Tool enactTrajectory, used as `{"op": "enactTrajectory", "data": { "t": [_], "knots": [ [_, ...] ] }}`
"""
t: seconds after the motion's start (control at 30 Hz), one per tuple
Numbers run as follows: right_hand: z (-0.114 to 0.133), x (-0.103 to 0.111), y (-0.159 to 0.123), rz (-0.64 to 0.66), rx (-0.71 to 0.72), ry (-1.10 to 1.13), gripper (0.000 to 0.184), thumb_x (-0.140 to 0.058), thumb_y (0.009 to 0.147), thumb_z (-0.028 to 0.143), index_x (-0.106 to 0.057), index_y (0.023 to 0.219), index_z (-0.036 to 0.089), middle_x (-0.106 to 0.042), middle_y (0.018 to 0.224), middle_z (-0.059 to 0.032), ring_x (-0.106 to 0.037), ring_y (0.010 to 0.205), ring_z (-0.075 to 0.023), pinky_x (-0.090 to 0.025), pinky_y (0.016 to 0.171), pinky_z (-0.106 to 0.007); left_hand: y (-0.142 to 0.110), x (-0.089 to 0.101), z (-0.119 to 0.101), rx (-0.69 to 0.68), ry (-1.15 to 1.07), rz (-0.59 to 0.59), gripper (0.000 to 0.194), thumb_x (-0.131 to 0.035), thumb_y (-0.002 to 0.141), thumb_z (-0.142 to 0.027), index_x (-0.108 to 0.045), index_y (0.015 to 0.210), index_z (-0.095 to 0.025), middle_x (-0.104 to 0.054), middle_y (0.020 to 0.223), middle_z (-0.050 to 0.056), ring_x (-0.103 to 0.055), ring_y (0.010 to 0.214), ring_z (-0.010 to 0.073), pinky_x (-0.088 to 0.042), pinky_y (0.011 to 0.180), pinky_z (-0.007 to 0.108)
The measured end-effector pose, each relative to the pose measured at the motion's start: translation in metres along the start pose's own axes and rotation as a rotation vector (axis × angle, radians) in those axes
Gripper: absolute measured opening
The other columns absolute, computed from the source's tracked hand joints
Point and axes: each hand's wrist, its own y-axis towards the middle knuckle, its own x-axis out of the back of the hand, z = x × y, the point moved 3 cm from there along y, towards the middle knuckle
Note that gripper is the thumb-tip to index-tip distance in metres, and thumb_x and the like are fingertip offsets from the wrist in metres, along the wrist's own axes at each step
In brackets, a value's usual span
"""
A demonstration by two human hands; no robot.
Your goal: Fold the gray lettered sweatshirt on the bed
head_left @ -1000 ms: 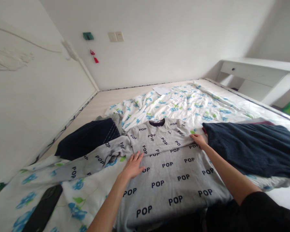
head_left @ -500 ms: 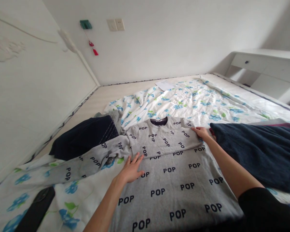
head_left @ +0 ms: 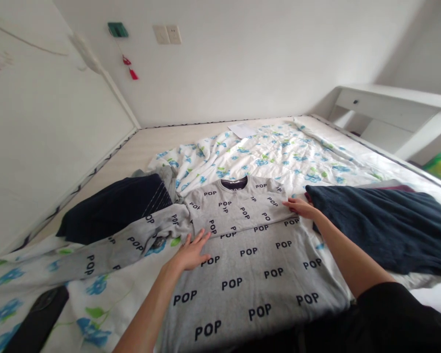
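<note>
Left hand [head_left: 189,252]: lay open and flat, palm down, fingers [head_left: 202,239] spread, holding nothing.

Right hand [head_left: 301,208]: fingers [head_left: 288,202] lay nearly together along a fold; whether they pinched it, I could not tell.

Sweatshirt [head_left: 250,279]: grey, printed POP, lay flat under both hands, a fold crossing it, on the quilt.

Sleeve [head_left: 132,247]: stretched out leftward across the quilt.

Phone [head_left: 36,318]: black, near the sleeve, at the quilt's near left.

Navy cloth [head_left: 382,230]: lay heaped just right of the right hand.

Dark bundle [head_left: 113,211]: lay beyond the sleeve.

Quilt [head_left: 279,157]: white with blue flowers, rumpled, a paper [head_left: 240,130] at its far edge.

Risk: a careless sweep of the sleeve could knock the phone; dragging the right hand could pull the navy cloth over the sweatshirt.
</note>
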Motion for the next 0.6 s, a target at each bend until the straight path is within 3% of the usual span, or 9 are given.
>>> {"op": "enactTrajectory", "data": {
  "t": [0.1,0.23,0.37,0.47,0.6],
  "knots": [
    [-0.004,-0.001,-0.028,0.01,-0.029,-0.082,0.034,-0.089,0.089,0.041,-0.083,0.113,0.018,-0.086,0.103,-0.0099,-0.08,0.103,-0.0261,-0.066,0.089,-0.033,0.001,0.001,0.001,-0.036,-0.014,-0.038,0.095,-0.069,0.098,-0.057,-0.035,0.183,-0.032,-0.017,0.194,0.007,-0.011,0.18,0.0401,-0.023,0.143,0.055],
    [-0.016,0.013,-0.066,-0.263,-0.026,-0.317,0.023,-0.088,0.084,0.03,-0.082,0.104,0.021,-0.086,0.097,-0.0078,-0.082,0.091,-0.0267,-0.066,0.086,-0.035,-0.003,0.001,0.001,-0.05,-0.033,-0.02,0.095,-0.07,0.097,-0.052,-0.036,0.183,-0.027,-0.014,0.194,0.011,-0.009,0.18,0.0387,-0.014,0.145,0.055],
    [-0.029,0.034,-0.105,-0.415,0.03,-0.264,0.027,-0.077,0.09,0.033,-0.082,0.115,0.024,-0.087,0.101,-0.0079,-0.084,0.092,-0.027,-0.065,0.086,-0.036,-0.003,0.0,0.006,-0.052,-0.036,0.007,0.099,-0.069,0.098,-0.051,-0.03,0.185,-0.026,-0.01,0.194,0.013,-0.003,0.181,0.0376,-0.011,0.145,0.058],
    [-0.044,0.038,-0.12,-0.363,0.007,-0.262,0.036,-0.084,0.084,0.035,-0.083,0.118,0.024,-0.087,0.1,-0.0086,-0.085,0.096,-0.0297,-0.065,0.092,-0.039,-0.003,0.001,0.007,-0.076,-0.026,0.005,0.098,-0.07,0.098,-0.053,-0.032,0.185,-0.028,-0.013,0.195,0.012,-0.006,0.181,0.0355,-0.01,0.146,0.056],
    [-0.06,0.029,-0.11,-0.229,-0.04,-0.275,0.052,-0.093,0.075,0.037,-0.083,0.124,0.022,-0.088,0.103,-0.0111,-0.085,0.098,-0.0336,-0.066,0.093,-0.042,-0.008,0.007,0.002,-0.06,-0.028,0.015,0.094,-0.07,0.1,-0.051,-0.035,0.183,-0.026,-0.016,0.194,0.012,-0.008,0.181,0.0363,-0.013,0.146,0.054]
  ]
}}
